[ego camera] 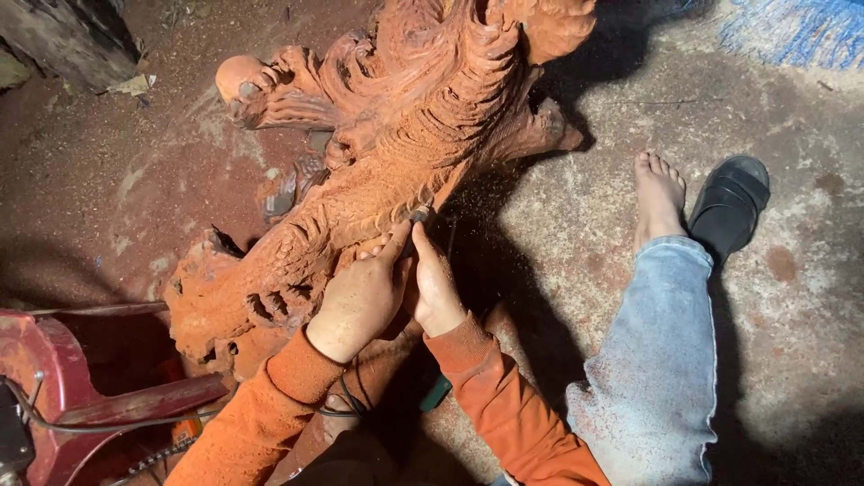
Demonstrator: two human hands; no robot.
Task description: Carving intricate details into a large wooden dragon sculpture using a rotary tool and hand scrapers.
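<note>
So we've got both hands bunched together on a small rotary carving tool [417,219], its tip pressed right against the reddish wooden carving [378,153]. Our left hand [360,301] is curled around the tool's body with the thumb reaching up toward the tip, and our right hand [438,288] is wrapped in from the other side, fingers closed and touching the left one. Most of the tool is buried under our hands, so we can't tell its exact shape, only the dark tip poking out.

The carving lies straight ahead of the hands and sprawls on the diagonal, its long axis going from lower left near the red machine [54,378] up to the upper right. The tip meets it about midway along, on the scaly edge that faces us. Both hands are about equally close; the left sits partly on the wood, the right hangs just off that edge.

Room-wise: the dusty concrete floor [792,297] is open to the right of the carving, out to our bare foot [659,200] and the black sandal [731,205] beside it. On the left the red machine and its cables [99,426] crowd things
</note>
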